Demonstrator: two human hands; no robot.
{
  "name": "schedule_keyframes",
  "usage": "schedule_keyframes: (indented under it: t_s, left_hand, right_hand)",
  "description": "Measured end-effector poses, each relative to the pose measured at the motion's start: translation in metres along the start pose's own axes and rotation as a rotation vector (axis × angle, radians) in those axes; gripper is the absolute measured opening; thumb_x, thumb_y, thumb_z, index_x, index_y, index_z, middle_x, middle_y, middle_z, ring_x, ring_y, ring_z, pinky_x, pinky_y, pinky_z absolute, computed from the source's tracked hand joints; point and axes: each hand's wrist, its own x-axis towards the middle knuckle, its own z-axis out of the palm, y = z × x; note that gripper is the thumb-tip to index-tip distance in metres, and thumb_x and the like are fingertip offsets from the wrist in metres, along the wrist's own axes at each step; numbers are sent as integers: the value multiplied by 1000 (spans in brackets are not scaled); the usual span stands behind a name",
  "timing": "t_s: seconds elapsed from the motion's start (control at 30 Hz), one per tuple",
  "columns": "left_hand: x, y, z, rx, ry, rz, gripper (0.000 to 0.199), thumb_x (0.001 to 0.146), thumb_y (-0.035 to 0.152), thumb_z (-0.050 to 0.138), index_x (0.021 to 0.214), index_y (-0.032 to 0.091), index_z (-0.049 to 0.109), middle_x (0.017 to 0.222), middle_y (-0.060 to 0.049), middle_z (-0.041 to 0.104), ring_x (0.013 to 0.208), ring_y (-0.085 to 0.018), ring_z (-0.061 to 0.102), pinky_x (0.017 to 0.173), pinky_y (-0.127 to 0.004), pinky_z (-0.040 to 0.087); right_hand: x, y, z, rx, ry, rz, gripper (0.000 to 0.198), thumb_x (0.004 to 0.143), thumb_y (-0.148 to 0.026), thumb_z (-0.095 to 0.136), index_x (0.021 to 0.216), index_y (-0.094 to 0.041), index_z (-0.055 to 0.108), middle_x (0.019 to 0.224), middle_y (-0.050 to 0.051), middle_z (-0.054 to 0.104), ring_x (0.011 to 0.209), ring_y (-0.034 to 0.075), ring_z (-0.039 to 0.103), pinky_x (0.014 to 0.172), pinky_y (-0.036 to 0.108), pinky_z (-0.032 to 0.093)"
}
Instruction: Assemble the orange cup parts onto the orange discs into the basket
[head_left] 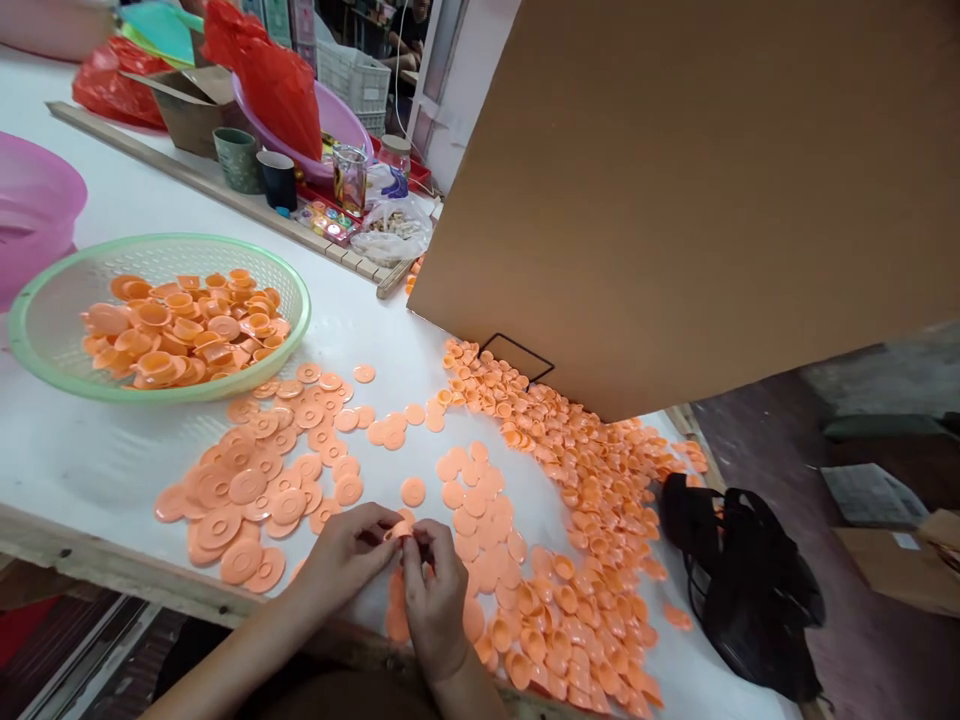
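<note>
Near the table's front edge, my left hand point(358, 543) and my right hand point(436, 600) meet fingertip to fingertip. Both pinch a small orange plastic cup point(401, 529), partly hidden by the fingers. Left of them lies a heap of flat round orange saucers point(247, 487), with more saucers point(480, 515) spread just beyond and right of my hands. A long bank of small orange cups point(600, 490) curves along the right side of the table. At the left, a green plastic basket point(300, 325) holds many orange cups and saucers, some seemingly joined.
A large cardboard box point(675, 200) looms over the back right, a black wire loop point(517, 345) at its lower edge. A black bag point(757, 590) lies at the right edge. Mugs point(238, 160), bags and a pink basin point(34, 205) stand behind a wooden strip point(225, 195) or at left.
</note>
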Motion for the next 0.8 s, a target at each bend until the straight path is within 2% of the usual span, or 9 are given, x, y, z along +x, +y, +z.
schedule_keyframes:
  t_s: [0.1,0.17,0.23,0.3,0.43,0.57,0.67,0.8]
  left_hand:
    - [-10,5,1,-44,27,89,22,86,36,56,96,20,67,97,-4,70,93,-18,63,85,-30,51]
    - [-13,0,2,-30,78,75,23,84,37,60,100,21,67,97,-4,70,89,-17,64,82,-29,52]
    - [-14,-8,2,39,153,39,27,83,37,61,104,21,66,93,-4,69,82,-16,63,75,-28,53]
    - [-12,-15,1,171,195,50,24,86,33,55,105,21,66,93,-4,66,80,-16,62,72,-27,50]
    - [-2,-16,5,492,114,66,19,86,22,50,96,22,66,93,-5,61,84,-17,58,71,-27,44]
    - [6,-12,13,661,63,-1,18,84,15,48,73,19,62,78,-2,56,71,-14,53,63,-25,35]
    - [8,-10,11,606,58,-3,18,84,15,48,76,18,63,79,-2,57,71,-14,53,64,-25,35]
    - [13,-4,4,356,9,-66,20,78,14,49,85,19,68,78,-2,62,72,-15,57,65,-24,39]
  right_hand:
    - [0,-9,-4,-29,50,-63,14,89,-20,50,100,-21,59,85,3,65,76,15,63,67,25,51]
    - [3,-9,-9,-64,27,-84,14,89,-19,48,92,-21,62,82,3,65,76,16,62,68,25,50]
    - [7,-4,-15,-99,17,-39,17,89,-20,47,85,-21,64,80,3,66,75,16,62,69,26,49]
    - [11,5,-19,-110,31,70,17,86,-21,49,82,-20,65,77,3,67,72,16,62,66,26,48]
    - [21,19,-17,-13,-3,266,11,79,-25,54,74,-19,62,63,0,64,58,15,58,54,24,45]
    - [31,15,-5,-5,-59,295,12,74,-25,55,63,-19,57,53,-3,57,51,13,53,49,23,40]
    - [37,6,0,-86,-99,273,13,72,-22,53,58,-20,53,52,-4,55,51,12,50,49,22,37]
    - [41,-2,-3,-132,-161,273,13,71,-19,51,58,-20,50,52,-5,52,50,12,48,49,22,34]
